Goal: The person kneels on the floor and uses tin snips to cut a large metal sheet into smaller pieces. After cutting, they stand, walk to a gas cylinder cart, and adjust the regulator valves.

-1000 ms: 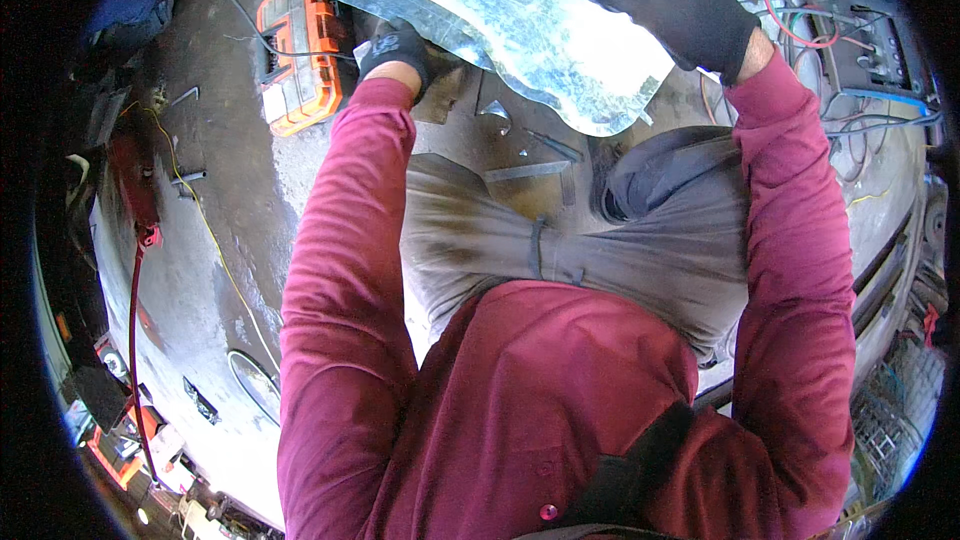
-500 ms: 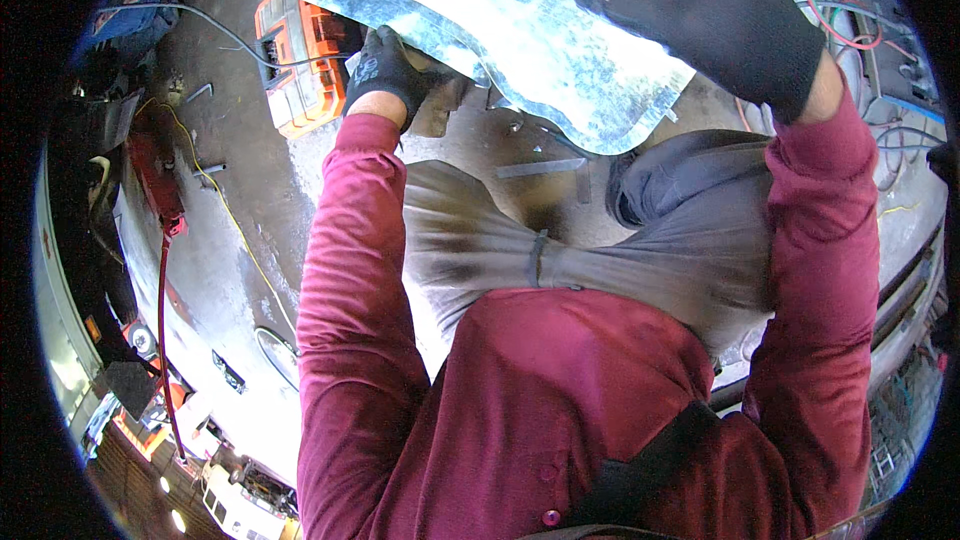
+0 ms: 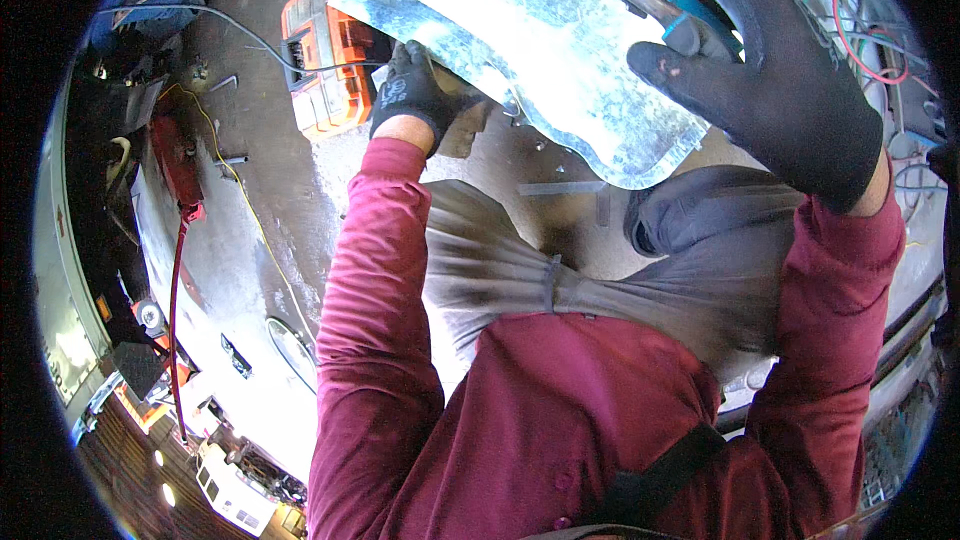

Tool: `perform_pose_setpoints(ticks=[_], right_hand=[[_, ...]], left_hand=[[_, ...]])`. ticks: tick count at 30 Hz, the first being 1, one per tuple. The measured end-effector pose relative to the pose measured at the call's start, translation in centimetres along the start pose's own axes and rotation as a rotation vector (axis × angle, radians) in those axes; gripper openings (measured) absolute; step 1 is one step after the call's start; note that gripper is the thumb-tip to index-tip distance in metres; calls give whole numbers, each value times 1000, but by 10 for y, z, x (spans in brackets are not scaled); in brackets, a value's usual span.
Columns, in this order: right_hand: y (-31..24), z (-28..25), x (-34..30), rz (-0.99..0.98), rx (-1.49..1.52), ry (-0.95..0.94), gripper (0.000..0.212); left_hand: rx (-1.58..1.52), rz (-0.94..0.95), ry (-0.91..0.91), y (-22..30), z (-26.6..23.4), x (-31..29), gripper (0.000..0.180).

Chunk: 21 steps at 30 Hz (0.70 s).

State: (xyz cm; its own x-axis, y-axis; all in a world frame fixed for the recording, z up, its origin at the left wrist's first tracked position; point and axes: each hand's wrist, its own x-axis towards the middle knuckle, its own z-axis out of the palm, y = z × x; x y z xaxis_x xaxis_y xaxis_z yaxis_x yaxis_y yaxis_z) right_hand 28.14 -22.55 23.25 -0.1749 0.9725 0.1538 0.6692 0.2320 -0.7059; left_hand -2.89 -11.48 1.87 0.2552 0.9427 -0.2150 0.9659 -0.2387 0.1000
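A shiny, curved-edged metal sheet (image 3: pixel 560 50) lies tilted in front of me, its lower edge above my knees. My left hand (image 3: pixel 412 95), in a black glove, is closed at the sheet's left lower edge; the thumb side is partly hidden. Beneath that hand is a flat brown piece (image 3: pixel 462 132). My right hand (image 3: pixel 780 80), also gloved, is wrapped round a teal-and-grey tool (image 3: pixel 690 8) over the sheet's right side. A metal bar runs from the tool toward the top edge. Its exact kind is hidden by the hand.
Left of the sheet stands an orange-and-grey tool case (image 3: pixel 325 60), crossed by a grey cable (image 3: pixel 240 38). A yellow cord (image 3: pixel 240 200) and a red floor jack (image 3: pixel 178 170) are farther left. Red and green hoses (image 3: pixel 850 40) hang at right. A flat metal strip (image 3: pixel 560 188) lies between my legs.
The whole view has shifted, so everything sits slightly lower and to the right. My right hand has turned a little, showing more of the tool. The left hand stays at the sheet's edge.
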Motion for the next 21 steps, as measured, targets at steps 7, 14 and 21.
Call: perform_pose_setpoints(ticks=[7, 14, 21], right_hand=[[40, 12, 8, 70, -64, -132, 63], [35, 23, 8, 23, -103, -136, 63], [32, 30, 13, 10, -168, -156, 64]], left_hand=[[18, -39, -27, 1, -2, -1, 107], [2, -31, -28, -1, -2, -2, 112], [-16, 2, 9, -6, 2, -2, 113]])
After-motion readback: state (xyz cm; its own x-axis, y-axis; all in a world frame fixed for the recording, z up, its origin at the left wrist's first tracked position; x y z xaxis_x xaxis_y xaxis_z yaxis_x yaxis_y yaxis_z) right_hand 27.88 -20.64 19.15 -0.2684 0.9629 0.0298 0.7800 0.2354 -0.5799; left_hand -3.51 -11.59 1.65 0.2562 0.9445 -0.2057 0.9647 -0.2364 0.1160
